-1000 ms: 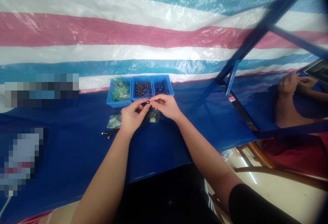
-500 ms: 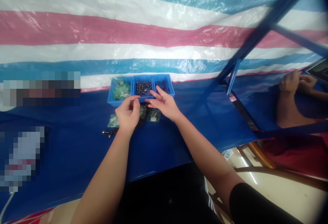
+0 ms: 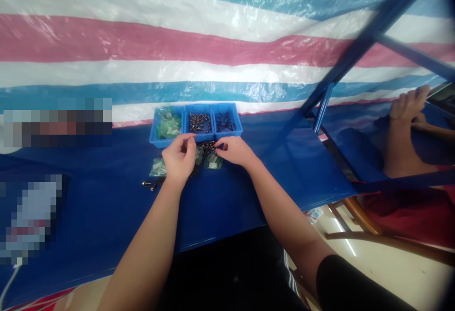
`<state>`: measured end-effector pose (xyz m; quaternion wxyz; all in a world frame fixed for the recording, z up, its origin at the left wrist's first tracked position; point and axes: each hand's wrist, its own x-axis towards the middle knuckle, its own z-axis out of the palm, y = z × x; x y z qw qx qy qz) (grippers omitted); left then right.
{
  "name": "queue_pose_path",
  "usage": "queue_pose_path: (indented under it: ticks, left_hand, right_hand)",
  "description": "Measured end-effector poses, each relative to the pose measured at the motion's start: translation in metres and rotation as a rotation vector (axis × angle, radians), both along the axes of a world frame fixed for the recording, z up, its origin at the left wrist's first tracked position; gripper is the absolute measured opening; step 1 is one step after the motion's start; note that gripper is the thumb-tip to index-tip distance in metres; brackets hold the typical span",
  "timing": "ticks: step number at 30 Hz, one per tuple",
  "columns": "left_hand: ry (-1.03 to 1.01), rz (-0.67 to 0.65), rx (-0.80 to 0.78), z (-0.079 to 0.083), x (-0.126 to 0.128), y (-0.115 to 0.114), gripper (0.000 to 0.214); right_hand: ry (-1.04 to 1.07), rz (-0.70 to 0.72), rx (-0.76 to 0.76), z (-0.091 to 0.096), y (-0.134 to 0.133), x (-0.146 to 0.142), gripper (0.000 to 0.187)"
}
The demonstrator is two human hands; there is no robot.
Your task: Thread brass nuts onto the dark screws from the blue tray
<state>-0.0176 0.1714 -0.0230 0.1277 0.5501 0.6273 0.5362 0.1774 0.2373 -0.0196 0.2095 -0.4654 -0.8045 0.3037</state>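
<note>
My left hand [image 3: 178, 158] is closed in a pinch just in front of the blue bins; whatever its fingertips hold is too small to make out. Opposite it, my right hand [image 3: 236, 150] has thumb and fingers pressed together beside a small heap of metal parts [image 3: 210, 146]. Anything between those fingers is hidden. Small clear packets lie around the hands, one packet [image 3: 213, 161] below the heap and another packet [image 3: 156, 168] left of my left hand. A few brass-coloured and dark pieces [image 3: 148, 185] rest farther left.
Behind the hands stand three joined blue bins: a left bin [image 3: 153, 131] with greenish bags, a middle bin [image 3: 204, 137] with metal fittings, and a right bin [image 3: 239, 123] with dark small parts. A blue metal frame [image 3: 341, 71] rises at right, with another person's hands [image 3: 405, 107] beyond.
My right hand has come down from over the right-hand bin to the heap in front, its spread fingers closing into a pinch. My left hand has barely moved. The other person's hand has lifted slightly.
</note>
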Motion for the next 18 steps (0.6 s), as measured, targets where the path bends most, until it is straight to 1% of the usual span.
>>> queue_pose_path:
  ticks: [6, 9, 11, 14, 18]
  left_hand:
    - [0.030, 0.006, 0.013, 0.001, 0.001, 0.000, 0.028]
    - [0.044, -0.002, 0.016, 0.000, 0.000, 0.001, 0.028]
    - [0.044, -0.011, 0.015, -0.002, -0.001, 0.001, 0.028]
    - [0.029, -0.045, 0.019, -0.003, -0.002, 0.001, 0.028]
    - [0.049, -0.194, 0.018, -0.002, -0.001, 0.000, 0.026]
  right_hand:
    - [-0.102, -0.013, 0.016, 0.001, -0.004, -0.004, 0.018]
    - [-0.092, -0.028, 0.001, 0.003, -0.005, -0.004, 0.014]
    - [-0.007, -0.038, -0.039, 0.006, -0.006, -0.003, 0.015]
    - [0.229, -0.035, -0.128, 0.012, -0.007, -0.003, 0.022]
    - [0.495, 0.019, -0.275, 0.015, -0.007, -0.005, 0.031]
